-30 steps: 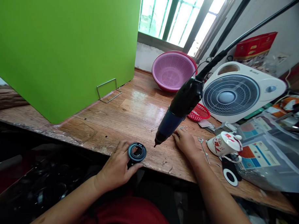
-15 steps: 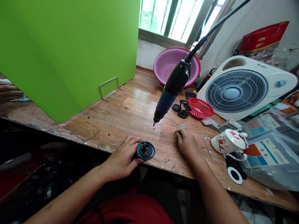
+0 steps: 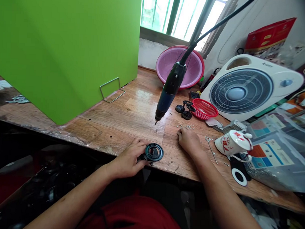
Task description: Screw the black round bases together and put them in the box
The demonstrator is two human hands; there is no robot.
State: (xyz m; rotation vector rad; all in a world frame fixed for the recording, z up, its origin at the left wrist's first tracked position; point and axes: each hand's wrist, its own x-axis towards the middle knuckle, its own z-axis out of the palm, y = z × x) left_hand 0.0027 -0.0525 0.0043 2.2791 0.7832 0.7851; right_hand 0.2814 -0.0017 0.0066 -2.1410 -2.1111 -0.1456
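Note:
My left hand [image 3: 131, 159] grips a round black plastic part [image 3: 154, 152] with a ringed top and an open middle, close to the table's front edge. My right hand [image 3: 189, 140] rests on the wood with its fingers curled down, right beside a scatter of small screws [image 3: 188, 126]. Whatever its fingertips may pinch is hidden. Between and beyond both hands hangs an electric screwdriver [image 3: 166, 95], its bit pointing down above the tabletop, touched by neither hand.
A green panel [image 3: 94, 52] stands at left beside a bent wire stand [image 3: 112, 90]. To the right are black ringed parts [image 3: 187, 114], a red basket [image 3: 204, 109], a box fan [image 3: 238, 90], a lidded mug [image 3: 233, 142] and a clear bin [image 3: 273, 165]. Pink basins [image 3: 166, 66] lean behind.
My left hand has shifted slightly right with the black part, which is tilted differently. The hanging screwdriver has swung a little left. My right hand has curled in by the screws.

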